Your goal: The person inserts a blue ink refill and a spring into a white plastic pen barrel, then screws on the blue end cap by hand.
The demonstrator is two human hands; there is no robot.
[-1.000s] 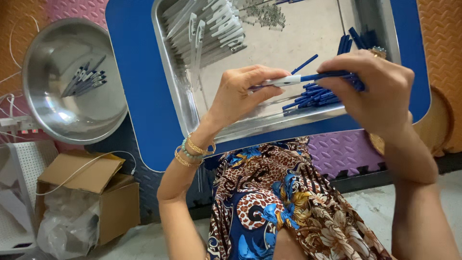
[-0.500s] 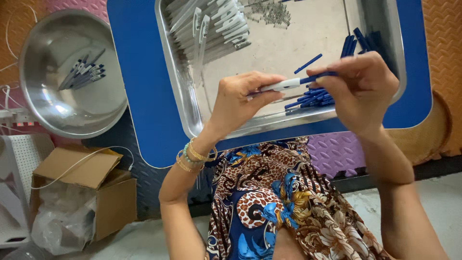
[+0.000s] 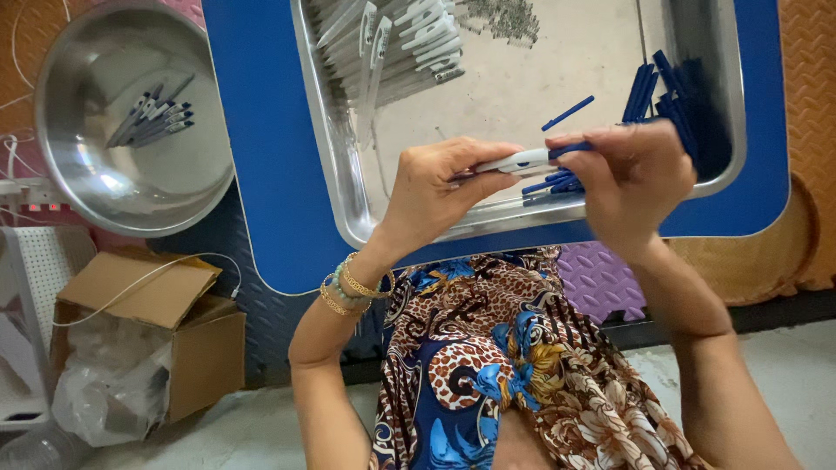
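Pen barrel (image 3: 519,162), white, lies level crosswise between both hands, left hand (image 3: 440,191) pinching it, right hand (image 3: 636,174) pinching blue refill (image 3: 570,150) at its right end.

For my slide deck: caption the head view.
Left hand and right hand join a white pen barrel and blue pen piece above a rectangular steel tray.

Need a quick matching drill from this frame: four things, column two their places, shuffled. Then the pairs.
1. white pen barrel
2. finished pens
3. loose blue pieces
4. cardboard box

A. in the round steel bowl
B. on the floor, lower left
C. between the left hand and right hand
D. right end of the steel tray

Pairs: 1-C, 2-A, 3-D, 4-B
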